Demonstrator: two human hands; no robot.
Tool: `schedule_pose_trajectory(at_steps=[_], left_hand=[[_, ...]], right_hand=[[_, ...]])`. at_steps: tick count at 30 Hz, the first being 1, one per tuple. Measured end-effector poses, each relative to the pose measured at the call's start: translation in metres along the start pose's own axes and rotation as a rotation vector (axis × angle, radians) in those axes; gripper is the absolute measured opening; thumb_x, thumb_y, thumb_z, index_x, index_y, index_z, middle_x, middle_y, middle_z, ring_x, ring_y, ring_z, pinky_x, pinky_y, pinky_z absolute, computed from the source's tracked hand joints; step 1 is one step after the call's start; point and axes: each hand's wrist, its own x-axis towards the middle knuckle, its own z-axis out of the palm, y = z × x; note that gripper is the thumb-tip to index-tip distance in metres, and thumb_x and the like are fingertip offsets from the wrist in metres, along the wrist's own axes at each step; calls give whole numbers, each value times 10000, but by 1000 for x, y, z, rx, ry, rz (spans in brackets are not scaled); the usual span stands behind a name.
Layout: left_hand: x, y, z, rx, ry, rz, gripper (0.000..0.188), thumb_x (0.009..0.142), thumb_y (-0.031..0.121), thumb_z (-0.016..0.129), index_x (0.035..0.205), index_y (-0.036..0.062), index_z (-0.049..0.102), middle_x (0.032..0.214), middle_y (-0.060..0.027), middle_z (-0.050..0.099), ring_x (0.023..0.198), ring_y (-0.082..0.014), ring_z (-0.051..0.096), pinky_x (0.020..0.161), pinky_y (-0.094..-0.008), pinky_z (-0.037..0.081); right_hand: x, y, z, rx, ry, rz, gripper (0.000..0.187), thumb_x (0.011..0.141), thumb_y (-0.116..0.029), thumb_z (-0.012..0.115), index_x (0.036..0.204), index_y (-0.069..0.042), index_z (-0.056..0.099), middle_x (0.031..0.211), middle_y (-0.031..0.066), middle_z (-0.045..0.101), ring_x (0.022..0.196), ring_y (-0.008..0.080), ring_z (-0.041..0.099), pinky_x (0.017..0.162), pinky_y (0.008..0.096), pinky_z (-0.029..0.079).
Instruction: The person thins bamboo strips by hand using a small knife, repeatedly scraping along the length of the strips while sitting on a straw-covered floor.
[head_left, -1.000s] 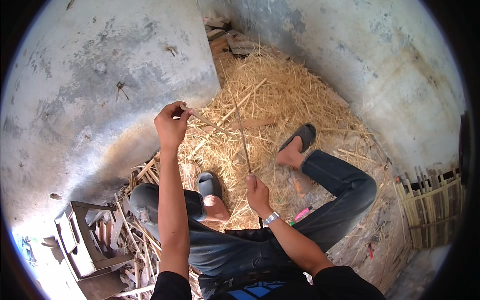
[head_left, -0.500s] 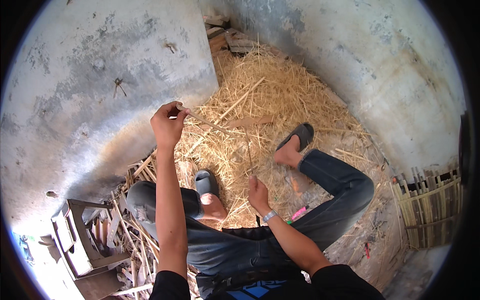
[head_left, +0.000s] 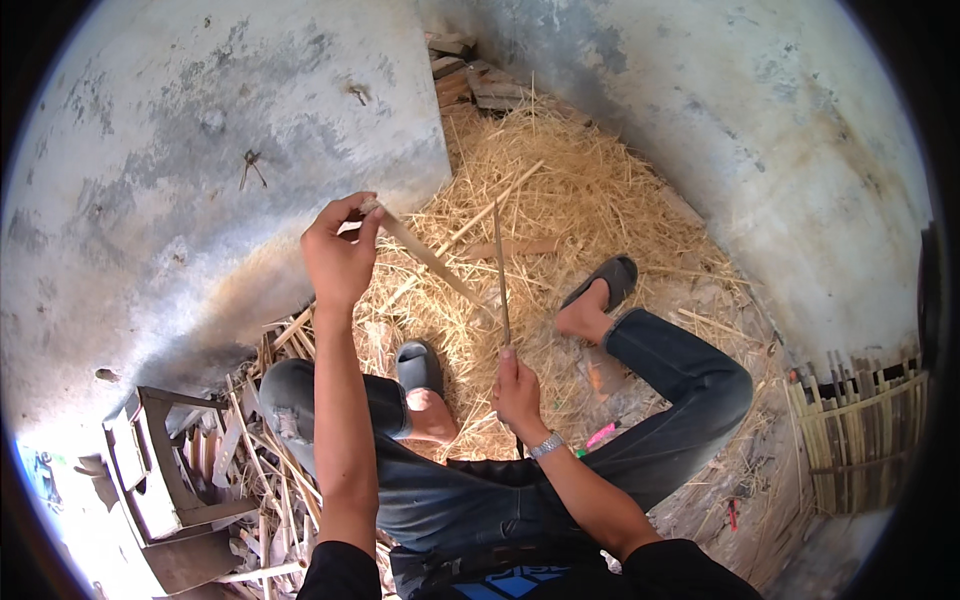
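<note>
My left hand (head_left: 340,250) is raised at the left and pinches one end of a flat, pale bamboo strip (head_left: 425,253) between thumb and fingers. The strip slants down to the right, its far end above the shavings. In front of my lap, my right hand (head_left: 518,395) is wrapped round the grip of a long, narrow knife (head_left: 502,275). Its thin, dark blade points away from me, seen nearly edge-on. Blade and strip tip look close together but apart. The fingers hide most of the grip.
Pale shavings (head_left: 590,175) heap between my feet and against the walls. A longer bamboo stick (head_left: 490,205) and a flat wooden piece (head_left: 515,248) lie on them. At left stand a worn wooden frame (head_left: 150,470) and scrap sticks (head_left: 285,500); a slatted bamboo basket (head_left: 862,435) is at right.
The bamboo strip has turned to show its broad face. The knife blade has swung upright and now reaches further up in view. Both hands keep their grips.
</note>
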Motion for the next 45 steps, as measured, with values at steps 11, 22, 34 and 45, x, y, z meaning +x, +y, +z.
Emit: schedule_pose_trajectory(at_steps=[11, 22, 34, 45], left_hand=[[-9, 13, 49, 46, -74, 77, 180, 868, 34, 772, 1031, -34, 737, 884, -134, 752, 782, -192, 745, 706, -306, 614], [-11, 16, 53, 140, 29, 50, 172, 855, 70, 772, 995, -24, 740, 817, -121, 755, 712, -180, 749, 680, -295, 593], [-15, 12, 45, 107, 13, 35, 208, 859, 92, 777, 1028, -25, 746, 764, -96, 736, 688, -131, 701, 678, -284, 579], [-39, -50, 43, 27, 53, -2, 297, 961, 199, 733, 1169, -9, 696, 994, -134, 764, 876, -207, 749, 784, -346, 607]], right_hand=[[-45, -61, 13, 170, -95, -214, 468, 1086, -454, 474, 822, -68, 484, 580, 0, 459, 467, 85, 487, 403, 265, 388], [-64, -69, -4, 189, -128, 8, 525, 1091, -527, 395, 794, -98, 456, 594, 18, 451, 443, 109, 459, 404, 241, 371], [-43, 41, -18, 193, 73, 726, 561, 1012, -602, 531, 808, -81, 489, 624, 33, 459, 480, 161, 465, 447, 351, 419], [-69, -93, -72, 430, 185, 42, 511, 1050, -615, 422, 864, -145, 494, 568, -17, 409, 400, 105, 414, 334, 265, 291]])
